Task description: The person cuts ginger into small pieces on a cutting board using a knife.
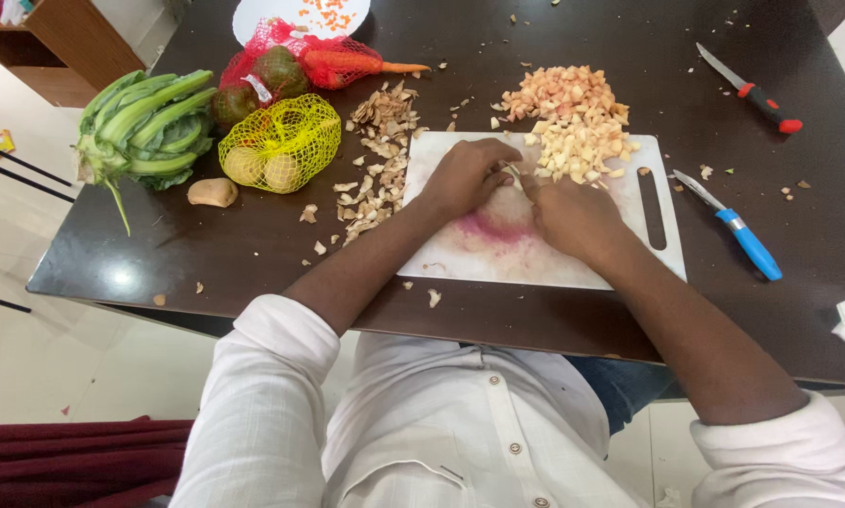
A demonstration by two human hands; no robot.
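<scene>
Table: a dark brown wooden table (206, 245) fills the view; its right and far edges are cut off.
Board: a white plastic cutting board with a pink stain (497, 249) lies at the table's near middle, under both hands.
Greens: a bunch of leafy green stalks (145, 122) lies at far left.
Heap: a pile of pale diced vegetable pieces (573, 118) sits on the board's far right corner and spills onto the table.
Nets: a yellow mesh bag of round produce (279, 143) lies left of the board; a red mesh bag with carrots (300, 61) lies beyond it, partly covering a white plate (253, 17).
Peelings: tan dry peel scraps (377, 160) run along the board's left edge.
Knives: a blue-handled knife (737, 230) lies right of the board; a red-handled knife (756, 94) lies farther off.
Left hand (465, 174): curled over a small pale piece (513, 172), mostly hidden.
Right hand (573, 216): clenched beside it; what it grips cannot be made out.
</scene>
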